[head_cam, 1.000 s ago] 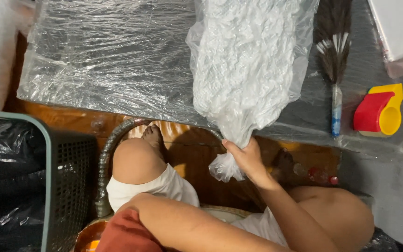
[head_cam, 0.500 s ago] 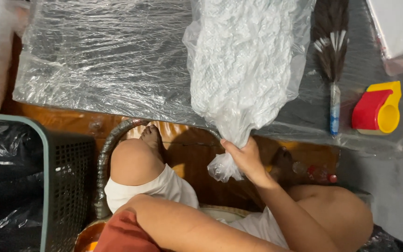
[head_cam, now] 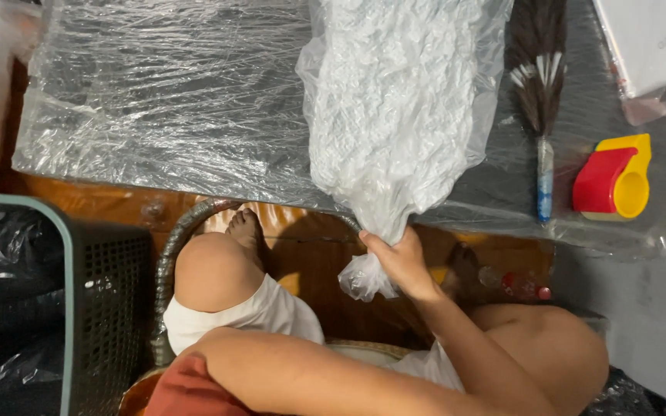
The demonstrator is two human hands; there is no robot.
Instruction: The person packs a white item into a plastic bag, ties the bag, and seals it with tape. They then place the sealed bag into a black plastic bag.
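My right hand (head_cam: 401, 262) is shut around the twisted neck of a large clear plastic bag (head_cam: 402, 115) stuffed with white crinkled material. The bag lies across a dark surface covered in clear plastic sheet (head_cam: 171, 108), and its gathered end hangs over the near edge below my fist. My left hand is hidden. An arm with a red sleeve (head_cam: 194, 393) lies across my lap. My bare knee (head_cam: 213, 270) and foot (head_cam: 244, 229) are to the left of the bag's neck.
A dark feather brush with a blue handle (head_cam: 543, 100) lies right of the bag, beside a red and yellow tape dispenser (head_cam: 614, 181). A white box (head_cam: 653, 38) sits at top right. A black mesh bin with a black liner (head_cam: 102, 308) stands at left.
My right hand stays closed on the bag's neck. Hand and bag have shifted only slightly to the left in view.
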